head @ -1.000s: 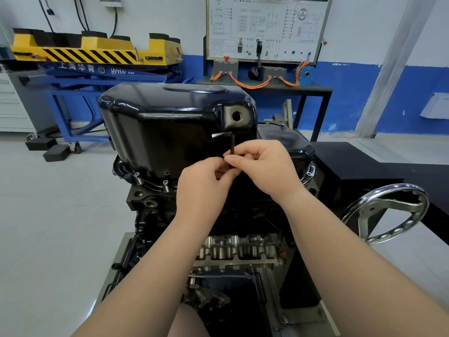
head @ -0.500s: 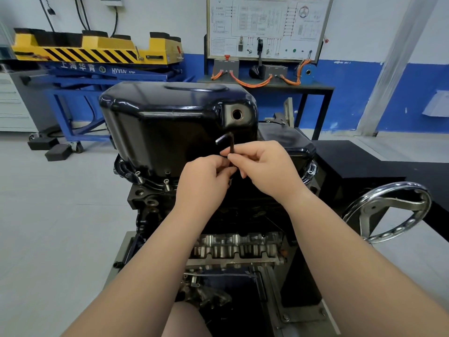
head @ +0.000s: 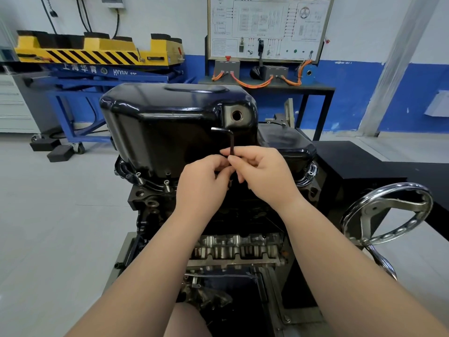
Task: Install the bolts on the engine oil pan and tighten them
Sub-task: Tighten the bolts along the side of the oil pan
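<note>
Item: hex key, upright against oil pan front wall. My right hand pinches shaft; left hand pinches lower, at pan flange. Bolt beneath hidden. Two bolts proud at pan's left flange. Step, I judge: running bolt in. Next: keep tip seated, turn.

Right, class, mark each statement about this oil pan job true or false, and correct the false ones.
1. The left hand and right hand both pinch the hex key. True.
2. The key's short arm points right. False: it points left.
3. The oil pan has a plugged drain hole. False: the hole is open.
4. Two bolts stand proud at the pan's left edge. True.
</note>
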`<state>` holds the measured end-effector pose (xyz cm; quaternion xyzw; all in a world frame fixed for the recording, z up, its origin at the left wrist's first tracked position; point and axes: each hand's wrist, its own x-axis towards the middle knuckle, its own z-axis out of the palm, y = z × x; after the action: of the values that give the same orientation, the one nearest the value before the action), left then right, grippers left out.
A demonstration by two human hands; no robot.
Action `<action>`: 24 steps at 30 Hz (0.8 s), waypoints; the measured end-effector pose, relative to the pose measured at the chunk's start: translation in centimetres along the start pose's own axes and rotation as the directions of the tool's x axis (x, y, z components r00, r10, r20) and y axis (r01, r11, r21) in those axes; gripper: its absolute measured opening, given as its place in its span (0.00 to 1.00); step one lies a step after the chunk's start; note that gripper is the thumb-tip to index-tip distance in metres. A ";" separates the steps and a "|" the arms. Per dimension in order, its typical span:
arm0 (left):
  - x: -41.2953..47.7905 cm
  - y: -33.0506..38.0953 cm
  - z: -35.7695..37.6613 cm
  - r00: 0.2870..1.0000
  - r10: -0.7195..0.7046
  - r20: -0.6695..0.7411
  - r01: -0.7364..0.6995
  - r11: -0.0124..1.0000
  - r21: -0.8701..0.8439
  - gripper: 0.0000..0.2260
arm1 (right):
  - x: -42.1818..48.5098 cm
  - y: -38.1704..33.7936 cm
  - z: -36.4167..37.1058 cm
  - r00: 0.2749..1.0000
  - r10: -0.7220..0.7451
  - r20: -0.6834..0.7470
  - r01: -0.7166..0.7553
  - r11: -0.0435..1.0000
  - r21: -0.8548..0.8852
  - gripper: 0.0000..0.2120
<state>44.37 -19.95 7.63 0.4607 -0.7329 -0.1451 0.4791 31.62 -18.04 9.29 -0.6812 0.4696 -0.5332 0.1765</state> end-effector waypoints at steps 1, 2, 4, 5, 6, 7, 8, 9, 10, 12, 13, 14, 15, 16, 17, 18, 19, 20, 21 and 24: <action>0.0 0.0 0.0 1.000 0.004 0.010 -0.004 1.000 -0.009 0.05 | 0.0 0.0 0.0 1.000 -0.003 -0.017 0.003 1.000 0.001 0.08; -0.1 -0.1 0.0 1.000 0.004 0.016 -0.003 1.000 -0.021 0.05 | 0.1 0.0 0.0 0.999 -0.004 -0.040 0.004 1.000 0.003 0.07; -0.3 -0.1 0.2 1.000 -0.018 0.010 0.019 0.998 -0.059 0.05 | 0.2 0.0 0.2 0.997 0.005 -0.078 -0.003 1.000 0.018 0.04; -0.5 -0.2 0.3 0.999 -0.033 -0.004 0.033 0.997 -0.069 0.05 | 0.2 0.0 0.3 0.996 0.008 -0.086 -0.006 1.000 0.027 0.03; -0.6 -0.2 0.4 0.999 -0.047 -0.019 0.045 0.997 -0.070 0.05 | 0.2 0.0 0.5 0.995 0.012 -0.096 -0.009 0.999 0.032 0.03; -0.7 -0.2 0.5 0.998 -0.056 -0.031 0.053 0.996 -0.067 0.04 | 0.3 0.0 0.6 0.993 0.013 -0.115 -0.010 1.000 0.030 0.06; -0.7 -0.2 0.6 0.997 -0.060 -0.039 0.057 0.996 -0.063 0.02 | 0.3 0.1 0.7 0.991 0.015 -0.135 -0.012 1.000 0.021 0.08; -0.7 -0.1 0.7 0.997 -0.061 -0.042 0.058 0.997 -0.057 0.01 | 0.3 0.2 0.8 0.988 0.013 -0.152 -0.012 1.000 0.013 0.10; -0.7 0.0 0.7 0.997 -0.061 -0.041 0.059 0.997 -0.049 0.02 | 0.3 0.3 0.8 0.987 0.008 -0.160 -0.008 1.000 0.002 0.11; -0.6 0.0 0.7 0.998 -0.054 -0.027 0.054 0.998 -0.020 0.04 | 0.2 0.4 0.7 0.989 -0.001 -0.149 0.000 1.000 -0.009 0.06; -0.5 0.0 0.7 0.999 -0.049 -0.020 0.049 0.999 -0.004 0.05 | 0.1 0.4 0.7 0.993 -0.007 -0.119 0.006 1.000 -0.011 0.02; -0.5 0.0 0.6 0.999 -0.045 -0.015 0.045 0.999 0.006 0.06 | 0.0 0.3 0.6 0.996 -0.014 -0.093 0.013 1.000 -0.014 0.03; -0.4 0.0 0.6 0.999 -0.041 -0.009 0.041 0.999 0.013 0.06 | -0.1 0.3 0.5 0.997 -0.019 -0.069 0.019 1.000 -0.011 0.06; -0.3 0.0 0.5 0.999 -0.035 -0.002 0.035 0.999 0.020 0.06 | -0.1 0.3 0.4 0.998 -0.022 -0.055 0.021 1.000 -0.012 0.08; -0.3 0.1 0.4 1.000 -0.028 0.008 0.028 0.999 0.028 0.06 | 0.0 0.3 0.2 0.998 -0.028 -0.057 0.026 0.999 -0.019 0.08; -0.3 0.2 0.4 1.000 -0.025 0.017 0.024 0.999 0.034 0.06 | 0.0 0.2 0.1 0.997 -0.031 -0.073 0.029 0.999 -0.029 0.07; -0.3 0.2 0.4 0.999 -0.024 0.022 0.023 0.999 0.036 0.07 | 0.1 0.1 0.1 0.995 -0.027 -0.094 0.024 0.999 -0.030 0.06; -0.4 0.3 0.4 0.999 -0.025 0.021 0.024 0.999 0.035 0.07 | 0.2 0.1 0.1 0.993 -0.019 -0.116 0.016 0.999 -0.030 0.04; -0.5 0.3 0.4 1.000 -0.026 0.010 0.026 0.999 0.034 0.07 | 0.2 0.1 0.2 0.991 -0.015 -0.132 0.011 0.999 -0.032 0.03; -0.6 0.5 0.4 0.999 -0.029 -0.046 0.029 1.000 0.008 0.06 | 0.2 0.1 0.6 0.985 0.006 -0.175 -0.017 0.998 -0.060 0.10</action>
<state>43.81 -19.24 7.40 0.4766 -0.7156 -0.1381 0.4916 32.07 -18.37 9.10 -0.6343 0.5031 -0.5752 0.1169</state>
